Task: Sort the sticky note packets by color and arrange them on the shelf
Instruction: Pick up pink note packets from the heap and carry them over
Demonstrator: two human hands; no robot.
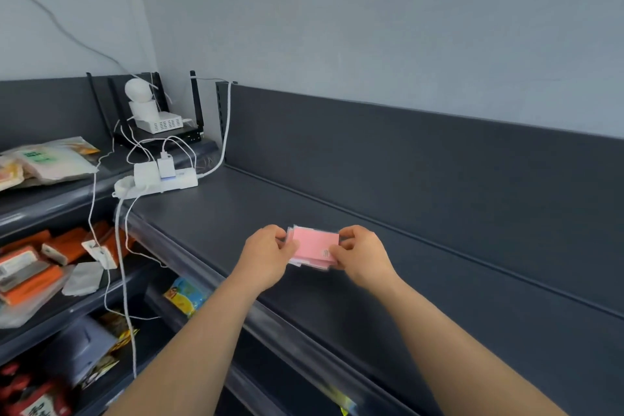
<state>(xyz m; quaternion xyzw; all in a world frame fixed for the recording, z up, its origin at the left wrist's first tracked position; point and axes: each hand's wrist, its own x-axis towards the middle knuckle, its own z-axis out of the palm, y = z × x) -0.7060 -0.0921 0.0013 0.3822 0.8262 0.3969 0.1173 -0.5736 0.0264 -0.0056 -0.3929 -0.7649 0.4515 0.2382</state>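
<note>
Both hands are curled on a small stack of pink sticky note packets (315, 246) — the left hand (268, 255) pinching its left edge, the right hand (359, 255) its right — probably to square the stack before setting it down. It hangs just above the dark shelf (422, 280), nearer the front edge than the back wall — whether it touches I can't tell.

Both forearms bare, stretched forward and converging; left hand (270, 252) and right hand (359, 252) level, facing each other, fingers curled, each pinching one end of the packets (315, 245)
</note>
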